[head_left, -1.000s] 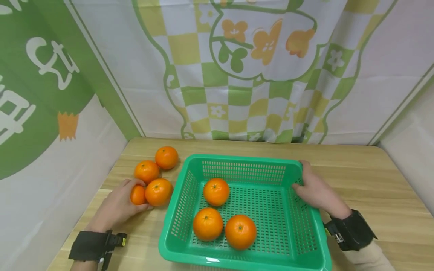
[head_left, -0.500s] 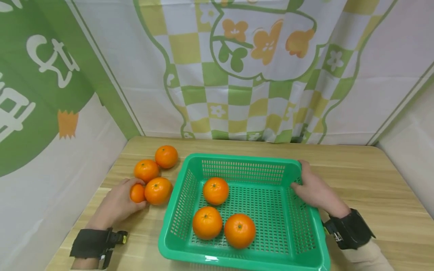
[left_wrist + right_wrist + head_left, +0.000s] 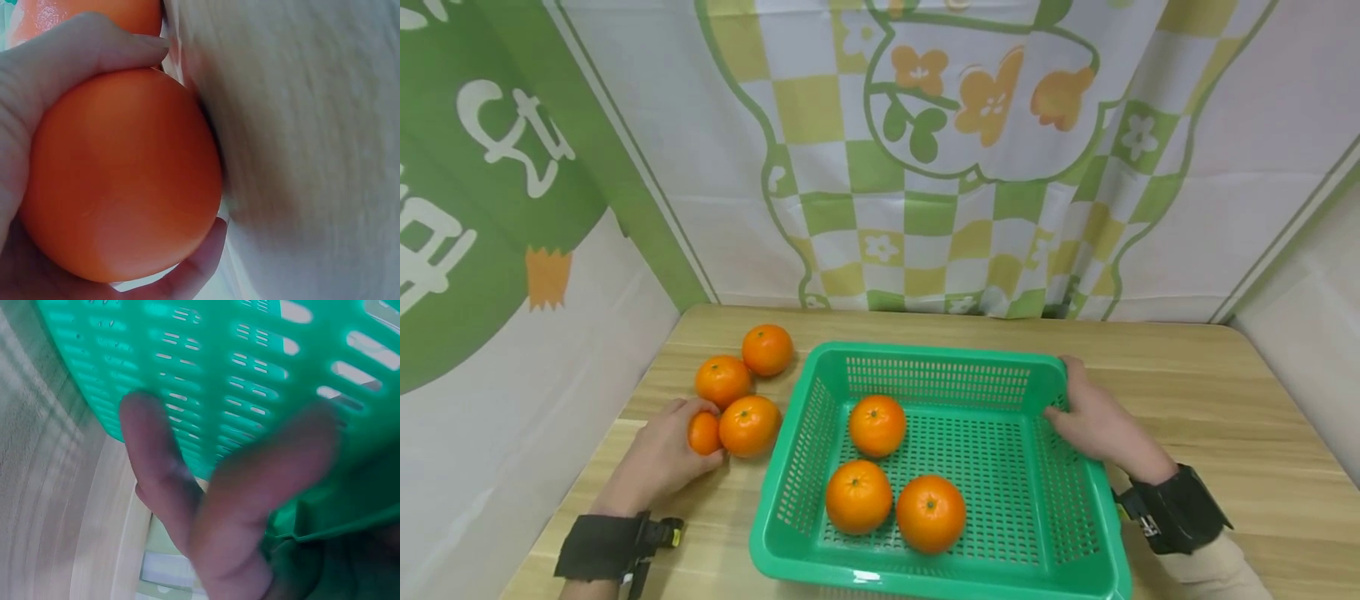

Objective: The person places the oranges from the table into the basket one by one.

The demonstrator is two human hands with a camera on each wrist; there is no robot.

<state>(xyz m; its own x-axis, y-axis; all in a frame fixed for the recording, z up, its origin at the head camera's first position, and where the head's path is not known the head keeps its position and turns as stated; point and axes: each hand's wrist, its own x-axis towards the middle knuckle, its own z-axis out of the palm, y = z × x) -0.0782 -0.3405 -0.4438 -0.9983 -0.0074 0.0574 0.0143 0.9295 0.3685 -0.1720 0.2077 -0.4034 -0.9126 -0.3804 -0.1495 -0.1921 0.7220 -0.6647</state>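
My left hand (image 3: 658, 454) curls round an orange (image 3: 703, 433) at the left of the table. In the left wrist view the thumb lies along one side of that orange (image 3: 125, 181) and a fingertip on the opposite side; it sits against the tabletop. A second orange (image 3: 750, 426) touches it on the right. My right hand (image 3: 1105, 421) grips the right rim of a green plastic basket (image 3: 940, 350), thumb inside. Fingers (image 3: 153, 444) press on the basket's slotted outer wall (image 3: 181, 369) in the right wrist view.
Two more oranges, a nearer one (image 3: 723, 381) and a farther one (image 3: 767, 350), stand behind, left of the basket. Inside the basket lie three oranges, one of them (image 3: 877, 425) near its back. A printed curtain (image 3: 940, 250) hangs along the back edge of the wooden table (image 3: 1195, 383).
The left thumb has drawn in slightly closer to the orange it holds. The basket, the right hand and the other oranges stay where they were.
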